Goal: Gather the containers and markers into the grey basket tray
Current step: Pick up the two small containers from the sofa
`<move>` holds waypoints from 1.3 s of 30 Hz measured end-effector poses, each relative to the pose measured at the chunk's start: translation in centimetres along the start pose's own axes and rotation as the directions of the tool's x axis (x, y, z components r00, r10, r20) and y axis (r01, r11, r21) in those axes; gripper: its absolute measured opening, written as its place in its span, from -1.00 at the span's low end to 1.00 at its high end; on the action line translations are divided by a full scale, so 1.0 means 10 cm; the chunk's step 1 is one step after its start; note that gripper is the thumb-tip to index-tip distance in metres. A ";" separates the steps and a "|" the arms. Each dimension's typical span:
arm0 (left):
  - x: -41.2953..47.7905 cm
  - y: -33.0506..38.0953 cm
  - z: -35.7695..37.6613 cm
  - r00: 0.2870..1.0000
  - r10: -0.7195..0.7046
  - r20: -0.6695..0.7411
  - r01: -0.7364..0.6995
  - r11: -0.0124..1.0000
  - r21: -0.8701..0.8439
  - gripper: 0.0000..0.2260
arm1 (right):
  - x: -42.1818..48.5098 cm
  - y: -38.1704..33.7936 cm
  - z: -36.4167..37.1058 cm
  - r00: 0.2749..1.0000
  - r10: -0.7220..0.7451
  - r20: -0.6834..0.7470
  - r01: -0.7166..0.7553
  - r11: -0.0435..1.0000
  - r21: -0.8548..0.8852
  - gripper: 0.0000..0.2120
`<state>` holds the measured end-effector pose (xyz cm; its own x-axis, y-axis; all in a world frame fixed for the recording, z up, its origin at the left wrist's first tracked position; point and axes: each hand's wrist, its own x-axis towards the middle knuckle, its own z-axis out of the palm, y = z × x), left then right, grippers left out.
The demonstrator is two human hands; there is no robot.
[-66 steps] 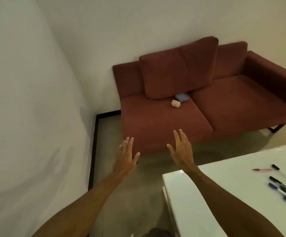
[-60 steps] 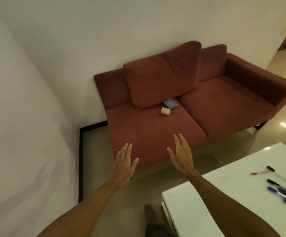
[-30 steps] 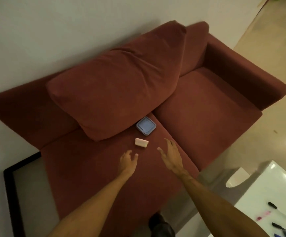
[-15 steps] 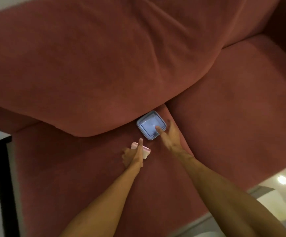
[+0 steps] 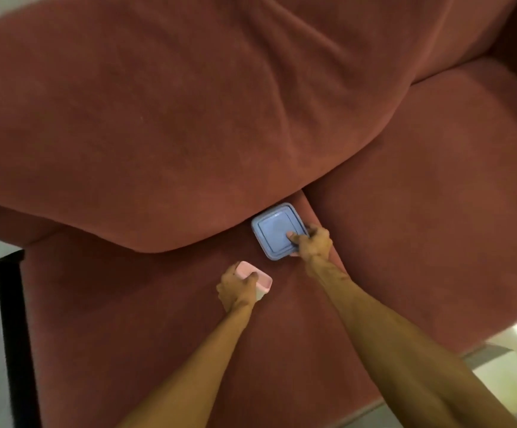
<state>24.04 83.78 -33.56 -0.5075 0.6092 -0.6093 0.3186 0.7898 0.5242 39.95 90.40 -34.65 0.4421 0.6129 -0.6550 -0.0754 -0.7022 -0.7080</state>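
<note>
Fingers of the right hand (image 5: 312,244) pinch a square blue lidded container (image 5: 277,230) – smooth plastic – against the plush red sofa (image 5: 405,211) cushion; left hand (image 5: 238,288) fingers wrap a small pink-lidded container (image 5: 262,281) nearby.

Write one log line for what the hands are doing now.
left hand: grips pink container | right hand: grips blue container | place: sofa

two containers are on the red sofa (image 5: 405,211): one blue-lidded container (image 5: 274,231) at the seat's back against the big back cushion (image 5: 189,118), and one pink-lidded container (image 5: 262,281) just in front of it. two hands reach onto the sofa, a left hand (image 5: 237,288) and a right hand (image 5: 313,244). one back cushion shows.
</note>
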 end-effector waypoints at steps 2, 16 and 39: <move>-0.07 -0.02 -0.16 0.999 0.033 0.026 -0.032 0.999 -0.026 -0.55 | -0.20 -0.08 -0.12 1.000 -0.007 -0.015 0.008 0.999 0.052 -0.55; -1.54 -0.21 -1.28 0.870 0.285 0.402 -0.186 0.945 -0.268 -0.52 | -2.72 0.19 -1.27 0.958 0.037 -0.283 0.090 0.903 0.421 -0.54; -4.45 -2.95 -0.29 0.279 0.210 0.937 -0.575 0.818 -0.012 -0.50 | -5.89 4.20 -3.34 0.541 0.643 -0.542 0.205 0.524 0.827 -0.53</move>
<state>34.90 33.16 -20.13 0.6754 0.4032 -0.6174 0.5426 0.2953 0.7864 40.63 12.69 -17.03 0.6752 -0.3161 -0.6664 -0.6876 0.0573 -0.7238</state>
